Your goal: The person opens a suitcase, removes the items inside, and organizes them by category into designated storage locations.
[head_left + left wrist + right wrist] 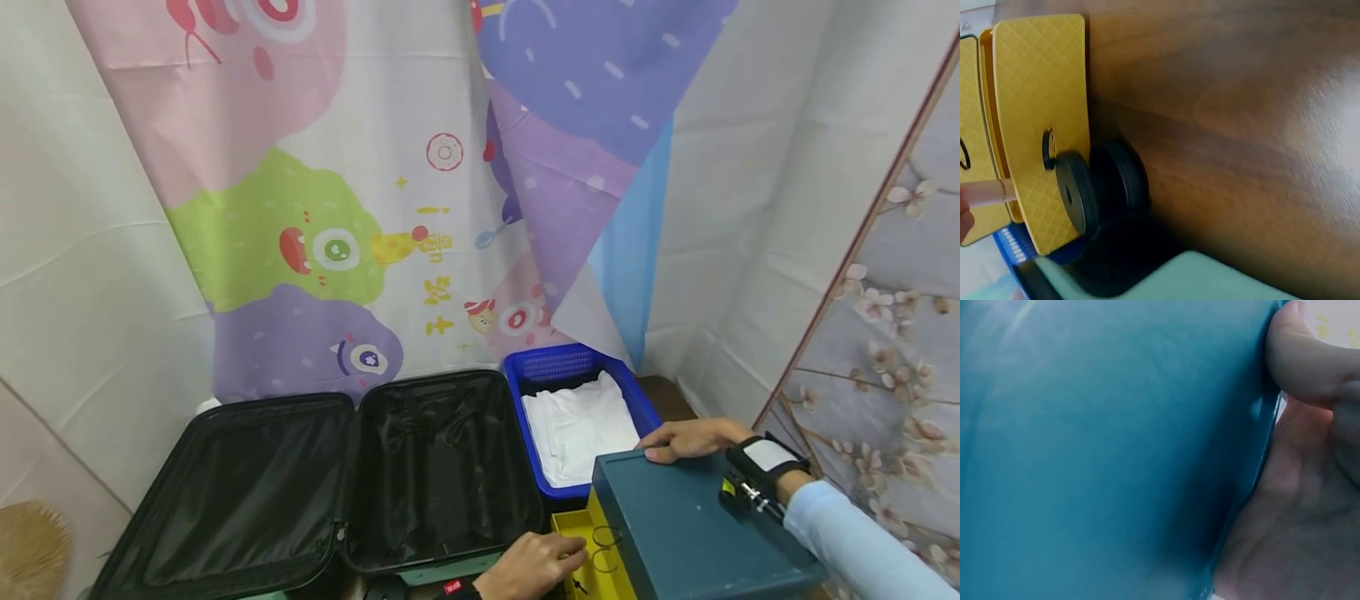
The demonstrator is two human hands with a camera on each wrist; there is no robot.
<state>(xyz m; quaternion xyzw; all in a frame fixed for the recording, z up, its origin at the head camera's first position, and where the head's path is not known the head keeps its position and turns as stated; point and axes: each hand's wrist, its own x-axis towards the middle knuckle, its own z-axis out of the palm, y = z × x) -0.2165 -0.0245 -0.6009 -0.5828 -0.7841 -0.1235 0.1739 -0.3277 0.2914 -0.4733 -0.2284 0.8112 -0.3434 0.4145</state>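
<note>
A dark teal cabinet (697, 517) stands at the lower right in the head view, its yellow drawer (577, 525) pulled out on the left side. Two thin rings and a small black item show inside the drawer. My left hand (528, 567) is at the drawer's front, fingers bent over its rim; in the left wrist view one finger (985, 192) reaches behind the yellow drawer front (1041, 75), which has a black handle (1048, 149). My right hand (686, 440) grips the cabinet's far top edge, with the thumb (1300, 359) along that edge in the right wrist view.
An open black-lined suitcase (442, 475) lies left of the drawer, its lid (247, 500) spread further left. One black suitcase wheel (1072, 190) sits close against the drawer front. Behind the cabinet, a blue basket (551, 362) holds folded white cloth (581, 425). Printed curtains hang behind.
</note>
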